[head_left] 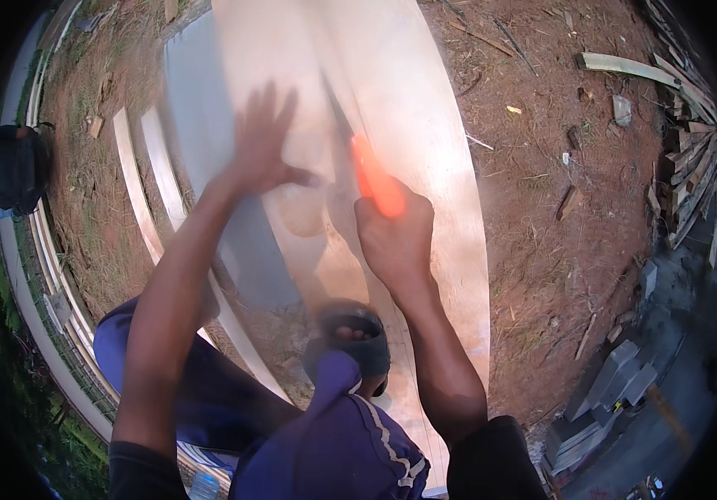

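Note:
My right hand [397,237] is wrapped round the bright orange handle [382,185] of a handsaw. Its thin blade [340,107], blurred, points away from me along a pale plywood sheet [429,108]. Left of the saw, my left hand [265,146] is spread on or just over the sheet, thumb toward the blade; contact is hard to judge. A dark sandal [348,337] with toes showing is planted on the wood close to me. My knee in blue trousers [325,433] is below it.
A grey panel [200,100] lies under the plywood's left side. Long wooden strips [137,183] rest on the ground farther left. At the right are a pile of scrap timber [692,167] and grey blocks [617,383]. A dark bag-like object [12,167] stands at far left.

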Action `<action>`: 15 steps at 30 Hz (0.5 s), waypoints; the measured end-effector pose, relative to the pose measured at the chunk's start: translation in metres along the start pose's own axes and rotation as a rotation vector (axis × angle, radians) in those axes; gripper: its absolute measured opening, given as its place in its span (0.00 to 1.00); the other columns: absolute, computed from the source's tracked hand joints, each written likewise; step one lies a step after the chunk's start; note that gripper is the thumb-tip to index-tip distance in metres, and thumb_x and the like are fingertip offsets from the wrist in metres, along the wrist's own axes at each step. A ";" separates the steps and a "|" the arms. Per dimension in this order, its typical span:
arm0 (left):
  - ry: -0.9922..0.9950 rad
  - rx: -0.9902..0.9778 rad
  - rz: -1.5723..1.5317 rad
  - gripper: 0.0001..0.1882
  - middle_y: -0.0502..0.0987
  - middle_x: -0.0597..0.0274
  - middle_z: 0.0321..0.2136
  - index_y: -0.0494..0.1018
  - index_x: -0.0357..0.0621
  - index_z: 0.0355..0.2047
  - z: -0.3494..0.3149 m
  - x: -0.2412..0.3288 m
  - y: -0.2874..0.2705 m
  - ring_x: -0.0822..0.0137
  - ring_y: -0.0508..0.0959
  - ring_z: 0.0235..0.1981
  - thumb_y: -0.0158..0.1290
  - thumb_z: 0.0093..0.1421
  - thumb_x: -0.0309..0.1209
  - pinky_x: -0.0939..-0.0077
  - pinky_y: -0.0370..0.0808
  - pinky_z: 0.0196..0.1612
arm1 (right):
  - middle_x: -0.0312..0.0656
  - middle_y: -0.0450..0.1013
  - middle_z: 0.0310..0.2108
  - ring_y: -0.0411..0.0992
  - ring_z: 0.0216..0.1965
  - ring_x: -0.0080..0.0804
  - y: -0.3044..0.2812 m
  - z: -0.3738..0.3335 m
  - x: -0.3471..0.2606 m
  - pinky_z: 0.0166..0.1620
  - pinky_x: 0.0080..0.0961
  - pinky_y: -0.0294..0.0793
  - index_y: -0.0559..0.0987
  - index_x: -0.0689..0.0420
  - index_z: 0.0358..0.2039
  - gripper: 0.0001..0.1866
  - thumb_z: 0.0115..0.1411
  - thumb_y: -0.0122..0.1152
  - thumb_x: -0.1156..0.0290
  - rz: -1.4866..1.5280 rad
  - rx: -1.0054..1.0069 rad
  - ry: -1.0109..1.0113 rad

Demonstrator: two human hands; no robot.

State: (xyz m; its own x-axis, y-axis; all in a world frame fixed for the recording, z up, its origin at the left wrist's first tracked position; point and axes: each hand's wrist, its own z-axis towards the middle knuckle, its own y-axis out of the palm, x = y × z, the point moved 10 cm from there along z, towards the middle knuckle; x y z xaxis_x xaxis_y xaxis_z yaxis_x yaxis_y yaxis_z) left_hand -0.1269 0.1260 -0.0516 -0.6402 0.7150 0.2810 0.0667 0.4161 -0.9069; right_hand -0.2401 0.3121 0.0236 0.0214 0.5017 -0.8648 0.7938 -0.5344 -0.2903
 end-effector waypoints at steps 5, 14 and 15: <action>-0.013 -0.003 0.005 0.78 0.32 0.36 0.74 0.38 0.48 0.76 0.001 -0.006 -0.005 0.36 0.30 0.75 0.73 0.34 0.62 0.37 0.32 0.73 | 0.56 0.76 0.24 0.80 0.25 0.42 0.002 -0.042 0.006 0.31 0.33 0.76 0.75 0.71 0.55 0.24 0.56 0.60 0.79 0.032 -0.023 -0.027; -0.020 -0.015 0.041 0.76 0.33 0.35 0.74 0.38 0.48 0.76 -0.002 -0.008 0.003 0.34 0.32 0.75 0.71 0.36 0.65 0.34 0.33 0.72 | 0.52 0.77 0.22 0.79 0.24 0.36 -0.010 -0.065 0.022 0.32 0.28 0.77 0.77 0.67 0.57 0.26 0.55 0.59 0.80 0.075 -0.008 0.004; -0.006 -0.022 0.027 0.76 0.33 0.35 0.74 0.38 0.49 0.76 0.002 0.002 0.000 0.34 0.32 0.75 0.71 0.36 0.65 0.34 0.33 0.72 | 0.55 0.75 0.21 0.78 0.23 0.40 0.002 -0.019 0.008 0.31 0.32 0.75 0.77 0.68 0.55 0.24 0.58 0.58 0.76 -0.042 0.000 -0.012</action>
State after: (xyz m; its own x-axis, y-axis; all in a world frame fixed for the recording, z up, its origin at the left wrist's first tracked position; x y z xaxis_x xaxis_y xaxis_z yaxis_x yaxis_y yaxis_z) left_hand -0.1295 0.1268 -0.0513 -0.6423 0.7228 0.2550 0.1005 0.4093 -0.9069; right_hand -0.2266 0.3279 0.0237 -0.0194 0.5152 -0.8568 0.7937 -0.5133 -0.3266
